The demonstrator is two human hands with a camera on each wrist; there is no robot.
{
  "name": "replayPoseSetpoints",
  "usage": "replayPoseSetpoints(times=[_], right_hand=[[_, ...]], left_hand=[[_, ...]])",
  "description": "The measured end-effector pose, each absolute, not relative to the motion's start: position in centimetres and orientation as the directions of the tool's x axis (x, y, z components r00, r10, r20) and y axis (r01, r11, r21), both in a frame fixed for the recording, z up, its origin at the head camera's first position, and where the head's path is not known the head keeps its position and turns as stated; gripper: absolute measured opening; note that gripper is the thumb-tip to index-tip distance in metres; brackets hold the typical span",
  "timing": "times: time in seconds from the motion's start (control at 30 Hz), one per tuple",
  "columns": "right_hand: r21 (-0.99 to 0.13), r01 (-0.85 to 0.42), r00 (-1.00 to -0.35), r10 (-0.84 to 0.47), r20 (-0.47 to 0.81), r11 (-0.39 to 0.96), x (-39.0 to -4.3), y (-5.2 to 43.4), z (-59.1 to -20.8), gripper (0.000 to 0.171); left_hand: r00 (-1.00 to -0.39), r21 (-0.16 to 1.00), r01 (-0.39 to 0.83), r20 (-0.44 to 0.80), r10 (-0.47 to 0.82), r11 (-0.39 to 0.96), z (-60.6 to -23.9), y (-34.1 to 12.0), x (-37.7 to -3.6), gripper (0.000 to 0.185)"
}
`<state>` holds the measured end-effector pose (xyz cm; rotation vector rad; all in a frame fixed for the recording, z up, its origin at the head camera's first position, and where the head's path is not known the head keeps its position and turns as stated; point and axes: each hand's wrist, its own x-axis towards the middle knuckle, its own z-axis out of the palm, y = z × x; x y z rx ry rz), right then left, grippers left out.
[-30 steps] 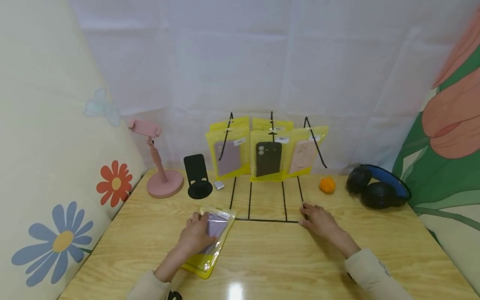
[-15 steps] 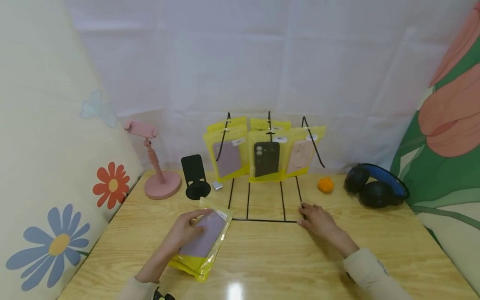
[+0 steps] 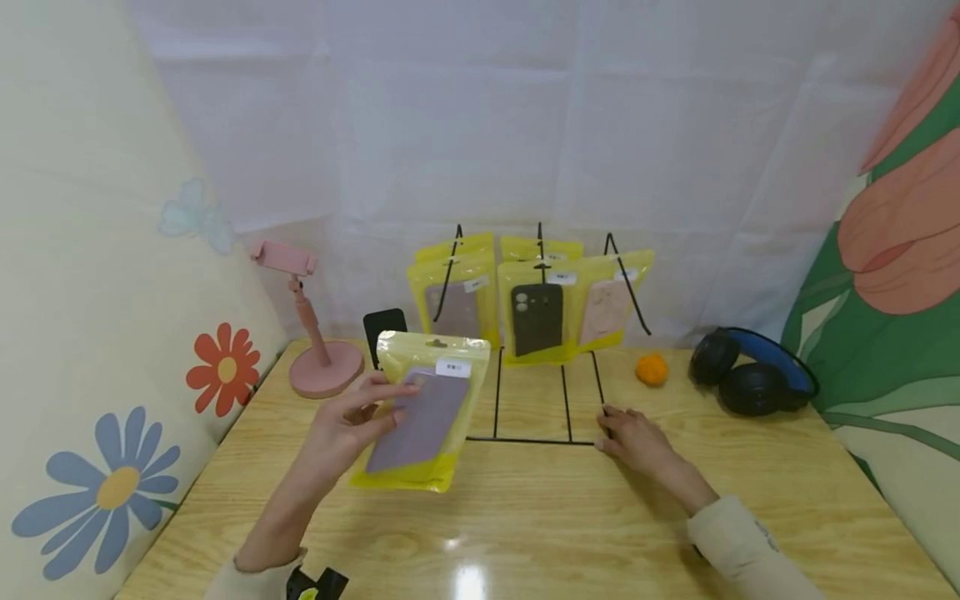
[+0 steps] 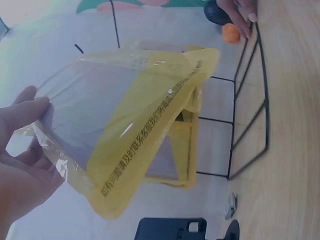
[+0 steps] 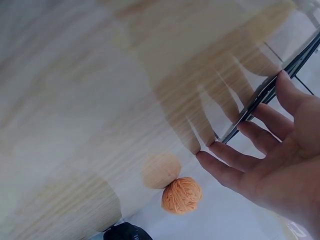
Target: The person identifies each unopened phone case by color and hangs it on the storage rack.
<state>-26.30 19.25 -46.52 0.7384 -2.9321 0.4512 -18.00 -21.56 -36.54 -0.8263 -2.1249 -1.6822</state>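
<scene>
Fingers (image 3: 390, 392) of the left hand (image 3: 341, 429) pinch a yellow packaged phone case (image 3: 423, 412), raised above the left half of the wooden table (image 3: 540, 517). The right hand (image 3: 637, 442) lies flat with fingers straight, touching the wire rack (image 3: 540, 417) base. Headphones (image 3: 753, 375) sit at the table's back right corner. White sheeting (image 3: 525, 108) covers the rear wall.

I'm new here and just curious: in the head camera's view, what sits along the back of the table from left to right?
Pink phone stand → black phone stand → wire rack of yellow packets → orange ball → headphones.
</scene>
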Motion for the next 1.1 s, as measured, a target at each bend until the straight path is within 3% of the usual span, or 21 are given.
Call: replayPoseSetpoints(times=[0.43,1.1], right_hand=[[-0.272,-0.470,-0.883,-0.445,0.150,0.840,-26.3,19.3,-46.8,0.041],[-0.276,-0.452,-0.892,-0.432,0.131,0.848,-26.5,19.3,-46.8,0.042]], left_hand=[[-0.859,0.864,0.502,0.492,0.145,0.040,-36.0,-20.7,-19.6,0.030],[-0.869,0.863,0.489,0.470,0.153,0.125,-36.1,-20.3,-25.4,0.034]])
